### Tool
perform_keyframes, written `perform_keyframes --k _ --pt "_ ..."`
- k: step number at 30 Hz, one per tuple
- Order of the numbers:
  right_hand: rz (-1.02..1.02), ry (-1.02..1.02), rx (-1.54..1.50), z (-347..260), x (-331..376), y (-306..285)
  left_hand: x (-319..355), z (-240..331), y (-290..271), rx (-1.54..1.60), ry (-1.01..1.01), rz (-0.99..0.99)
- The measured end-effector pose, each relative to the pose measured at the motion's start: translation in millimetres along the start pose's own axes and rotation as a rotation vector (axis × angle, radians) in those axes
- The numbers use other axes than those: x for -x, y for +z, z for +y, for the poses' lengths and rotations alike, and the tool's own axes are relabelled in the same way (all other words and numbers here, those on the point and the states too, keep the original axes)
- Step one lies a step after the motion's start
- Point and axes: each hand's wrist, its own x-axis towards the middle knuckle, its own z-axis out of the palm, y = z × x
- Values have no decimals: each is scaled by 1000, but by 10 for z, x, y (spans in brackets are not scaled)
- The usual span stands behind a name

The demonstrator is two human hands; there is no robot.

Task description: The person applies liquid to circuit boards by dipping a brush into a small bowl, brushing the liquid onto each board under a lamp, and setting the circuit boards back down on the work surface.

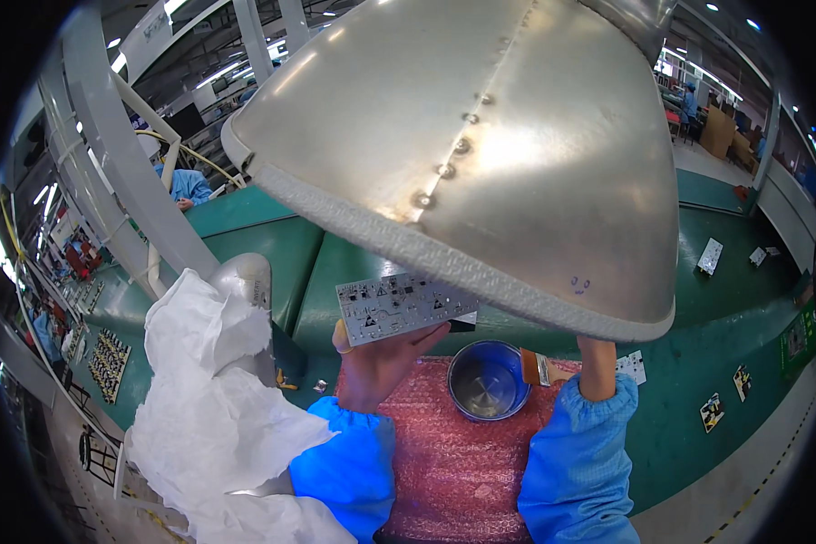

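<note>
My left hand (376, 367) grips a grey circuit board (399, 308) from below, its thumb at the board's left edge. The board is tilted up, and its right end reaches beneath a large metal hood (480, 163). The hood hides the fingers of my right hand (597, 367); only the wrist side shows below its rim. Between my forearms stands a blue round pot (488, 381) with a shiny inside. A flat brush (540, 369) lies at the pot's right rim, its wooden handle running behind my right wrist. Under the pot is a pink bubble-wrap sheet (453, 453).
White crumpled cloth or paper (218, 408) drapes over a metal duct (245, 276) at my left. Loose boards (711, 257) lie on the green belt (671, 399) to the right. At far left sits a panel of small parts (111, 364). A blue-sleeved co-worker (190, 186) is across the bench.
</note>
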Motion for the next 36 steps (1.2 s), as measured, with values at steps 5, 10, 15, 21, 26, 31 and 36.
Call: perform_keyframes --k 5,10,15,21,26,31,36 --pt "-165 18 -193 -290 -44 192 32 2 -17 19 22 40" --pt "-257 213 -531 -447 15 474 29 -50 -9 -82 9 1" --pt "-276 249 -664 -467 74 612 28 -82 -10 -120 37 -17" --pt "-218 255 -453 -146 13 460 17 -90 -116 -105 41 -23" --pt "-82 87 -166 -16 56 197 0 -106 -155 -112 37 -10" --pt "-185 -27 -296 -337 112 462 -1 -126 -155 -152 59 -1" --pt "-149 -55 -174 -166 28 466 -9 -108 -182 -140 62 13"
